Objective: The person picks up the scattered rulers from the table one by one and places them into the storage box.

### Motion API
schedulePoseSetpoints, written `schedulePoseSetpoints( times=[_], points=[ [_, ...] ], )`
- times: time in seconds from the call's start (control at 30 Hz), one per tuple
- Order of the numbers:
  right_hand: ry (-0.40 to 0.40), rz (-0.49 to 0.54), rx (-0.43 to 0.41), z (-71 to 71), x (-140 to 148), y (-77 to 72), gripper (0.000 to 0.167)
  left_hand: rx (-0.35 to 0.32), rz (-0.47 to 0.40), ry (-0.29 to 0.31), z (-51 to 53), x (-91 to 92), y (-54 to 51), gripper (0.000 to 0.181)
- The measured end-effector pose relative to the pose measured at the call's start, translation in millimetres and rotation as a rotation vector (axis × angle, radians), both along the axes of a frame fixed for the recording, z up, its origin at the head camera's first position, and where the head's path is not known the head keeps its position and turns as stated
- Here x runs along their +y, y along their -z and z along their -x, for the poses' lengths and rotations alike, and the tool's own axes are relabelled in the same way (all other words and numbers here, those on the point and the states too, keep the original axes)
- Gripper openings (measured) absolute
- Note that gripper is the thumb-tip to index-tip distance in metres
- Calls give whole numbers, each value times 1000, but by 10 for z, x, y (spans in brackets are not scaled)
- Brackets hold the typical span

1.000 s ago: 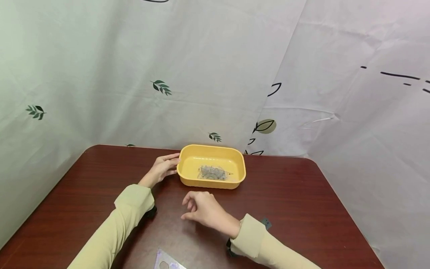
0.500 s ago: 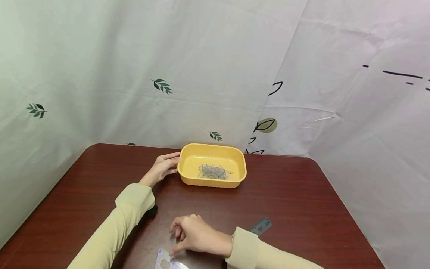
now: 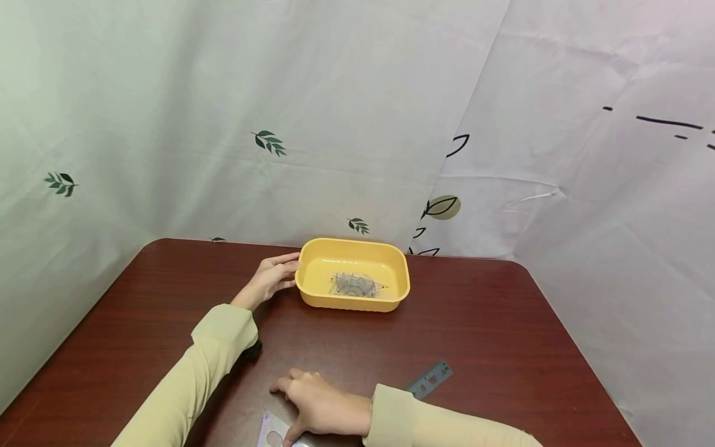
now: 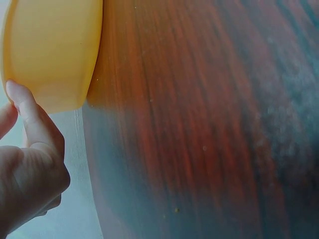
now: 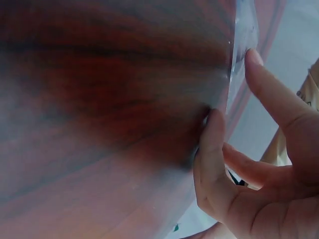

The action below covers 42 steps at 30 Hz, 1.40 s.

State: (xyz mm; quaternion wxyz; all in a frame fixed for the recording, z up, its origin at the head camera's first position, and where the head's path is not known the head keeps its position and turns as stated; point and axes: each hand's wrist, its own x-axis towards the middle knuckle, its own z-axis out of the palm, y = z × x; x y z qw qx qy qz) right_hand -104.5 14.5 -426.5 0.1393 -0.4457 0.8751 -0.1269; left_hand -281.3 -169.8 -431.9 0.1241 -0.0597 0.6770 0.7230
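Note:
At the back of the table stands a yellow plastic basin [image 3: 313, 301] with a small heap of clear pieces [image 3: 354, 285] in it. My left hand [image 3: 267, 281] rests its fingers against the basin's left end. In the left wrist view, fingertips [image 4: 17, 92] touch the basin's outer wall near the rim. Close to the front, my right hand [image 3: 324, 403] spreads over a flat clear plastic piece [image 3: 270, 428] with a purplish tint and a round hole. The thumb [image 5: 269, 87] touches that piece, while the other fingers reach to the tabletop beside it. The bottom of the view cuts the piece off.
A grey-green strip with cut-out shapes, like a stencil ruler [image 3: 430, 380], lies on the dark red wooden table [image 3: 491, 335], partly behind the right sleeve. A pale cloth with leaf prints [image 3: 335, 124] hangs behind the table.
My right hand has moved toward the front and down from near the basin to the clear plastic piece. More of the stencil ruler shows now. The left hand stays at the basin.

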Motion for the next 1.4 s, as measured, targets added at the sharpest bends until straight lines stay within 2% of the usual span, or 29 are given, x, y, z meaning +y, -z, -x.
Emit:
schedulePoseSetpoints(
  times=[0.43,0.7,0.87,1.17,1.33,1.4],
  points=[
    [-49,10,37,-16,-15,-1,46,3,7,5,10,15,-4,53],
    [-70,-30,-9,-17,-6,-7,69,7,2,5,-2,12,-5,54],
    [-107,-30,-17,-1,-12,-17,62,8,-14,6,0,9,-7,54],
    [-88,-47,38,-3,-34,-12,64,11,16,8,-3,23,-5,54],
    [-66,-74,4,6,-63,-10,61,14,17,2,1,18,0,54],
    [-69,-75,-3,6,-78,-8,50,11,11,-5,2,17,1,53]
  ],
)
